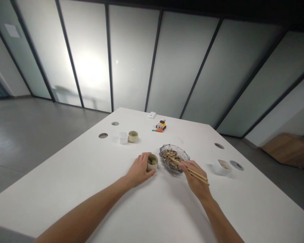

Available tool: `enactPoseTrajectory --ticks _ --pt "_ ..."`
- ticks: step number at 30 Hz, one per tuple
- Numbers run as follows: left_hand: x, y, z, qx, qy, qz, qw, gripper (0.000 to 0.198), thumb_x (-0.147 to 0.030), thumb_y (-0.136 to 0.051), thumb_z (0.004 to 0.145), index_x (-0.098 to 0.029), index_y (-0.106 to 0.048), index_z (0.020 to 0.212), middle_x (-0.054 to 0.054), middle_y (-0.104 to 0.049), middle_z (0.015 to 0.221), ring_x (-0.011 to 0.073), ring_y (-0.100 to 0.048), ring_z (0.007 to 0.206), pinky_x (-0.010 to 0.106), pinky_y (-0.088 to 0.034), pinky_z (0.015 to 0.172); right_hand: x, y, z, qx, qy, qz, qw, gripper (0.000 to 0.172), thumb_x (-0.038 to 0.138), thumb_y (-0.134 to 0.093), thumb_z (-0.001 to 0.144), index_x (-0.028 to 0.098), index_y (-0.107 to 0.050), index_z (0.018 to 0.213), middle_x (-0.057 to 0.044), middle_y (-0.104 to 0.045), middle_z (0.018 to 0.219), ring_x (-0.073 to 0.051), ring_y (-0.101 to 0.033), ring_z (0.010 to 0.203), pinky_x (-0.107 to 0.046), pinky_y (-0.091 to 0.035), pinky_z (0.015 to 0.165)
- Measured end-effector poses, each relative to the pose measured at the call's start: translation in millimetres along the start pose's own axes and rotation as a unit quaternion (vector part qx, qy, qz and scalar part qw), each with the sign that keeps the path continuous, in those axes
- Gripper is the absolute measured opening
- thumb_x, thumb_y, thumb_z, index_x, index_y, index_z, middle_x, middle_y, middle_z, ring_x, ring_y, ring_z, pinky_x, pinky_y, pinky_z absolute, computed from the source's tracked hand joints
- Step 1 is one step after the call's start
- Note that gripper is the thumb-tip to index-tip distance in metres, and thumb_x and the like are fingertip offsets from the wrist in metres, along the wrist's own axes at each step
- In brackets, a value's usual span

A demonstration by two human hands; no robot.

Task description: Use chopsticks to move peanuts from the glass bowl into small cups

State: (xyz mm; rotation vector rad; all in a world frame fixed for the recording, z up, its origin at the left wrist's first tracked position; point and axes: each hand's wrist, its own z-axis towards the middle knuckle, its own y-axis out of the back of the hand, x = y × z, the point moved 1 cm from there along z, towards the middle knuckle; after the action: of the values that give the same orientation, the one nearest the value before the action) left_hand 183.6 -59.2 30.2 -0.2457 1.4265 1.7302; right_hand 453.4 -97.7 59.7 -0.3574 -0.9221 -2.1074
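Note:
My left hand point(141, 171) is wrapped round the left side of a small beige cup point(153, 166), which stands on the white table with a few dark bits inside. My right hand point(195, 177) grips a pair of wooden chopsticks point(198, 176). Their tips reach into a clear faceted glass bowl point(181, 152) full of what look like sunflower seeds point(172, 158). The bowl stands just right of the cup, slightly apart from it. Whether the tips pinch a seed is too small to tell.
Farther left stand a square white container point(123, 138) and a second beige cup point(133, 136). A yellow toy vehicle point(161, 124), an orange carrot-like piece point(159, 130) and a white device point(152, 115) lie at the back. On the right is a white dish point(222, 167) with pale contents. The table point(103, 168) has several round holes.

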Motion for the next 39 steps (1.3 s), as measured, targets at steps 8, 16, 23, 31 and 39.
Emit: enactPoseTrajectory --ticks 8,16,23,31,39 --pt "0 -0.2 0 -0.006 -0.003 0.003 1.000 0.067 -0.035 -0.072 0.084 -0.022 -0.045 0.144 0.014 -0.057 0.140 0.0334 -0.057 0.127 0.052 -0.045 0.112 -1 8 3 -0.051 -0.007 -0.042 0.998 0.036 0.050 -0.058 0.102 0.023 -0.078 0.090 -0.007 -0.076 0.088 -0.022 -0.072 0.083 -0.038 -0.060 0.078" --pt "0 -0.4 0 0.000 0.004 0.001 1.000 0.066 -0.035 -0.072 0.084 -0.023 -0.045 0.143 0.013 -0.057 0.140 0.0326 -0.056 0.127 0.051 -0.045 0.112 7 11 3 -0.116 -0.120 0.036 0.985 0.039 0.056 -0.059 0.099 0.021 -0.075 0.088 -0.008 -0.074 0.092 -0.024 -0.073 0.085 -0.039 -0.063 0.079" --pt "2 -1.5 0 0.003 0.007 0.004 1.000 0.067 -0.034 -0.072 0.084 -0.022 -0.044 0.144 0.014 -0.056 0.141 0.0324 -0.056 0.127 0.050 -0.044 0.113 17 3 2 -0.065 -0.157 0.175 0.970 0.041 0.059 -0.063 0.095 0.021 -0.076 0.084 -0.008 -0.074 0.095 -0.024 -0.073 0.087 -0.040 -0.065 0.079" --pt "4 -1.6 0 0.000 0.002 0.005 1.000 0.068 -0.035 -0.072 0.085 -0.023 -0.043 0.145 0.013 -0.055 0.141 0.0321 -0.055 0.129 0.050 -0.044 0.114 1 3 1 -0.075 -0.109 0.019 0.991 0.043 0.061 -0.059 0.097 0.023 -0.077 0.088 -0.008 -0.075 0.092 -0.024 -0.071 0.087 -0.040 -0.059 0.083" --pt "-2 2.3 0 0.002 -0.001 -0.002 1.000 0.065 -0.034 -0.072 0.085 -0.023 -0.044 0.143 0.013 -0.056 0.139 0.0326 -0.056 0.127 0.051 -0.045 0.113 -1 -7 -3 -0.016 -0.065 0.003 0.998 0.039 0.055 -0.057 0.101 0.024 -0.078 0.089 -0.008 -0.077 0.093 -0.025 -0.071 0.089 -0.042 -0.058 0.083"
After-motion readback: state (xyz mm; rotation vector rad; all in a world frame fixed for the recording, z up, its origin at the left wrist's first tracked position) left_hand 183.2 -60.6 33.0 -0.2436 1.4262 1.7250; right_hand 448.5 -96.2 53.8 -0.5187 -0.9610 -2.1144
